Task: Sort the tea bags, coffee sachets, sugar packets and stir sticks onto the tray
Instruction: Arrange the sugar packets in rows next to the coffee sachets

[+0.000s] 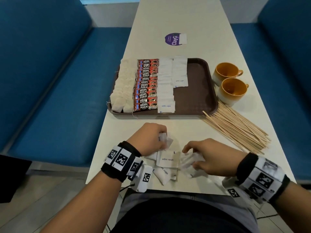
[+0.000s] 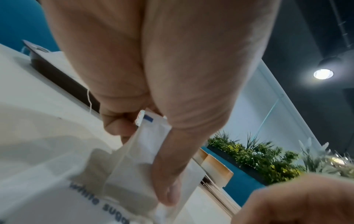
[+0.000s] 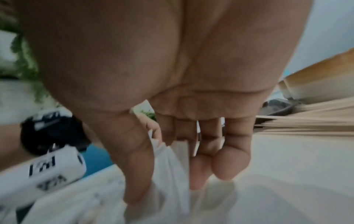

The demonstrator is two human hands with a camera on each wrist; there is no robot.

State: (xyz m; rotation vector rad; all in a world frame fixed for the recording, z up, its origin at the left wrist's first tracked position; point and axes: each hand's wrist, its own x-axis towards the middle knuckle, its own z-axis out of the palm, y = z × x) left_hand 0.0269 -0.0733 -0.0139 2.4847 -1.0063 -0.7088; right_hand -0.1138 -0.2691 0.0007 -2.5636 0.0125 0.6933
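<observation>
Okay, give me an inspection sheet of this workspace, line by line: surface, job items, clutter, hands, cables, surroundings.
Surface: long white table; brown tray across its middle.
Job's things: on the tray, from its left, tea bags, coffee sachets, two columns of sugar packets; right part bare. Stir sticks off the tray, on the table. Loose sugar packets at the near edge.
Clutter: two orange cups; purple round sticker.
Grippers: left hand grips sugar packets; right hand pinches a white packet, blurred.
Cables: thin black lead under the left wrist.
Surroundings: blue benches on both sides.
</observation>
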